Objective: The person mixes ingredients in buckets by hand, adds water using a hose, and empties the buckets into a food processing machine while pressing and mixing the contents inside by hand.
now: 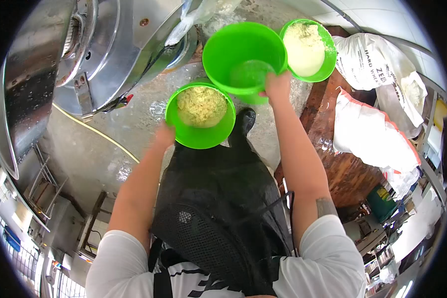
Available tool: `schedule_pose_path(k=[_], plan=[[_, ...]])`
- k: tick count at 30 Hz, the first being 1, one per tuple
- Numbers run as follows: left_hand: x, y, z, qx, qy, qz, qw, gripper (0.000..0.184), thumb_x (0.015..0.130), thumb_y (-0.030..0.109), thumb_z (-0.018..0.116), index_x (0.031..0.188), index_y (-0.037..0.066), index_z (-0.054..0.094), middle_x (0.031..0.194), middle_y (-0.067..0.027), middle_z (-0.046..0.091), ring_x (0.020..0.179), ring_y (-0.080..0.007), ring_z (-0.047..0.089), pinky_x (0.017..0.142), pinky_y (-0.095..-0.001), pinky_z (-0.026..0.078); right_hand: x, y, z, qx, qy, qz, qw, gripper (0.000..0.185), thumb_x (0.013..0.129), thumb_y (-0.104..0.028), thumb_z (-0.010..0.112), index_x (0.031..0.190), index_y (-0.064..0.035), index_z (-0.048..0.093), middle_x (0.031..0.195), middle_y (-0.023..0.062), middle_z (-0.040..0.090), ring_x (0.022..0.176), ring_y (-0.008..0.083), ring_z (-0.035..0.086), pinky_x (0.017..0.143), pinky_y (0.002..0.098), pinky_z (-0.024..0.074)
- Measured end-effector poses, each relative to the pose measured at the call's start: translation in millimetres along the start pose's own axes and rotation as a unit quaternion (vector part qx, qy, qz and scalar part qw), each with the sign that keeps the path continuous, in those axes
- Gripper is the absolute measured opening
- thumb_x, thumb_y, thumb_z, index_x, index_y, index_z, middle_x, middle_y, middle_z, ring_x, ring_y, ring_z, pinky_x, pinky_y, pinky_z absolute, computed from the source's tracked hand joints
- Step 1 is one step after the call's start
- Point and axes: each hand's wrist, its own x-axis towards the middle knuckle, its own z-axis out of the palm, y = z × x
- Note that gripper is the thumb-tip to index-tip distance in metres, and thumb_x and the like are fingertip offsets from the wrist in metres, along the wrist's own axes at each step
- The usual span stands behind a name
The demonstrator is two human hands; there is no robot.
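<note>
My right hand [277, 88] grips the near right rim of a green bucket [223, 54], which is tilted and looks empty inside. My left hand [165, 135] is at the left rim of a second green bucket [199, 137], lower and to the left, holding a yellowish crumbly mass [201, 106]. Motion blurs the left fingers, so their grip cannot be made out. The two buckets overlap at their rims in view. A third green bucket [329, 57] with pale flour-like powder [304, 52] stands at the upper right, touched by neither hand.
A large steel machine [111, 49] fills the upper left, with a plastic bag [188, 22] hanging beside it. A yellow hose [97, 131] crosses the wet floor. White sacks [365, 124] lie on brown boards [350, 181] at the right. My dark boot [246, 119] is below the buckets.
</note>
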Motion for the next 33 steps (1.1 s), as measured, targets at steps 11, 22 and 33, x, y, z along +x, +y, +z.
schedule_pose_path(k=[11, 22, 33], plan=[[-24, 18, 3, -0.357, -0.125, -0.166, 0.911, 0.045, 0.104, 0.027, 0.051, 0.146, 0.009, 0.046, 0.110, -0.0125, 0.069, 0.087, -0.0275, 0.070, 0.074, -0.0428, 0.058, 81, -22, 126, 0.247, -0.071, 0.001, 0.967, 0.040, 0.097, -0.017, 0.060, 0.130, 0.0026, 0.046, 0.112, 0.0242, 0.067, 0.080, 0.0377, 0.073, 0.057, 0.0443, 0.0616], [55, 10, -30, -0.042, -0.001, -0.041, 0.998, 0.048, 0.102, 0.034, 0.052, 0.133, -0.003, 0.054, 0.116, -0.0287, 0.070, 0.107, -0.0415, 0.070, 0.094, -0.0498, 0.053, -50, 152, 166, -0.299, -0.237, -0.345, 0.857, 0.050, 0.094, -0.028, 0.063, 0.142, -0.0134, 0.056, 0.146, 0.0169, 0.057, 0.129, 0.0416, 0.057, 0.106, 0.0511, 0.0484], [70, 15, -10, -0.247, 0.110, -0.002, 0.963, 0.056, 0.108, 0.040, 0.052, 0.143, -0.004, 0.052, 0.124, -0.0194, 0.068, 0.111, -0.0278, 0.064, 0.095, -0.0421, 0.051, 18, 144, 255, -0.500, -0.303, -0.248, 0.773, 0.104, 0.077, -0.064, 0.077, 0.161, -0.0179, 0.037, 0.169, 0.0113, 0.027, 0.155, 0.0340, 0.027, 0.126, 0.0523, 0.0228]])
